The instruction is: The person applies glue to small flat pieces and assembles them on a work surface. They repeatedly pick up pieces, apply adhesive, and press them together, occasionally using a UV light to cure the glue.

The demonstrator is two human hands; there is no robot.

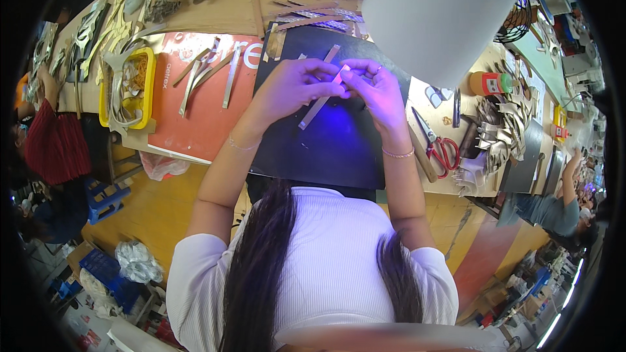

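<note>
Over a black mat [280, 156], both of my hands meet under violet light. My left hand [293, 88] is closed, its fingertips pinching one end of a small narrow strip [342, 73] that glows pink and orange in the light. The thumb and fingers of my right hand [383, 94] are closed on the strip's other side. What it is made of, I cannot tell. Below the hands, a longer flat strip [315, 113] lies slantwise on the mat, partly hidden by my fingers.
A large pale lamp hood [443, 13] hangs close at upper right. Red-handled scissors [443, 154] and a bottle [490, 83] stand to the right, near a pile of cut pieces [505, 127]. Leftward are a red board [179, 133] with several strips and a yellow basket [152, 85].
</note>
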